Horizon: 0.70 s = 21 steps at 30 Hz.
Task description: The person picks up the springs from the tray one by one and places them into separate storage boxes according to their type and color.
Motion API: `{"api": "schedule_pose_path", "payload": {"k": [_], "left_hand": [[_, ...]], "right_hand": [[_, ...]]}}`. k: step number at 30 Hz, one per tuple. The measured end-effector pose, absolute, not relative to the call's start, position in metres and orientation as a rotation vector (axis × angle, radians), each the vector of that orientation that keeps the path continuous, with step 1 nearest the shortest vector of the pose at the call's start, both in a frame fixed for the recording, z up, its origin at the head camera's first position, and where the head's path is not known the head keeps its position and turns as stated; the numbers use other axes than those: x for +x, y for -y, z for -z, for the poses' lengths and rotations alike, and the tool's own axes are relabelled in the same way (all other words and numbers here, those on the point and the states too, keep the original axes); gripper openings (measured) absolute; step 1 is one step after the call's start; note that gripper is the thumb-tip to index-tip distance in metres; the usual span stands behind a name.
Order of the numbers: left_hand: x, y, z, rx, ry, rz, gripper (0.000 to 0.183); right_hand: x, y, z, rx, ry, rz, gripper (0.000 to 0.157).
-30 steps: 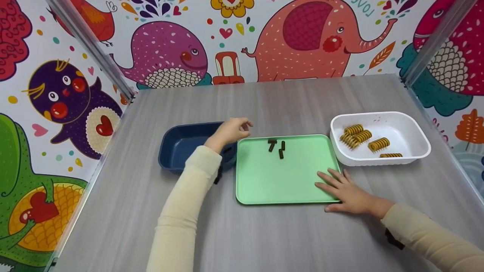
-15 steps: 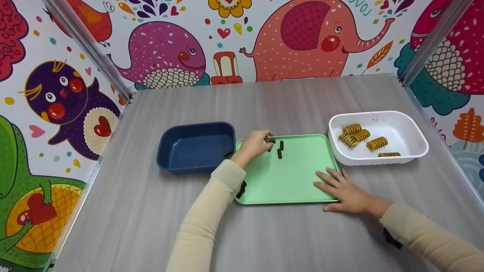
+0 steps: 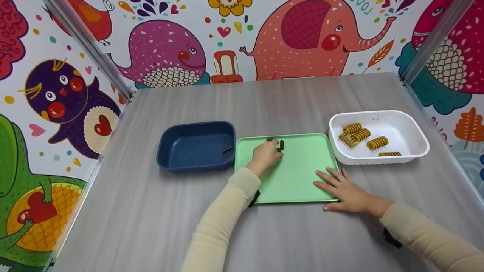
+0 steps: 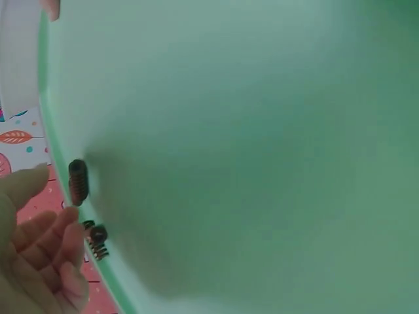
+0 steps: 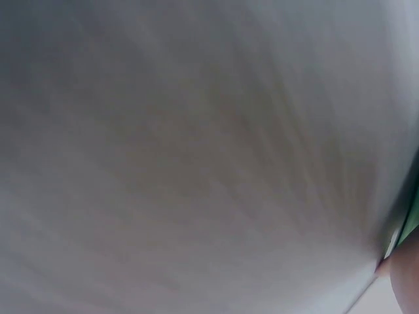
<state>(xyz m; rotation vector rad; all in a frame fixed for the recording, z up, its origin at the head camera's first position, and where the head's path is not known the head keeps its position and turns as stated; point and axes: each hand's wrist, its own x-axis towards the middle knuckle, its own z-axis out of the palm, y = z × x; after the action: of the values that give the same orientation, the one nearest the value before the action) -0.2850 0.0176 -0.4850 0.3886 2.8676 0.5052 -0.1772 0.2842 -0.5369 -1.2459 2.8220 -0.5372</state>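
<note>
Dark springs (image 3: 281, 144) nr far edge of tray (image 3: 298, 177); L hand (image 3: 263, 154) by them, thumb & fingers apart, R hand (image 3: 348, 192) spread on tray; fingertip bump cd roll 1 away

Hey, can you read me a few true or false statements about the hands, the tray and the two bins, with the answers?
1. The left hand and the right hand are both at the green tray. True.
2. Gold coils lie in the white bin. True.
3. The white bin stands left of the green tray. False: it stands right of it.
4. A dark coil lies in the blue bin. True.
5. The right hand grips a dark coil. False: it lies spread at the green tray's edge.
</note>
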Motion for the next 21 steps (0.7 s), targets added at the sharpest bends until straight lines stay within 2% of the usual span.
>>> {"api": "schedule_pose_path", "payload": {"k": [11,21], "left_hand": [[-0.2817,-0.0239,0.4890,0.415,-2.916,-0.264,0.030],[-0.2851,-0.0190,0.4855,0.482,-2.833,-0.240,0.028]], "right_hand": [[-0.1781,-0.2851,0.5371,-1.265,-2.824,0.522,0.074],[-0.1780,-0.2850,0.5382,-1.252,-2.824,0.535,0.073]]}}
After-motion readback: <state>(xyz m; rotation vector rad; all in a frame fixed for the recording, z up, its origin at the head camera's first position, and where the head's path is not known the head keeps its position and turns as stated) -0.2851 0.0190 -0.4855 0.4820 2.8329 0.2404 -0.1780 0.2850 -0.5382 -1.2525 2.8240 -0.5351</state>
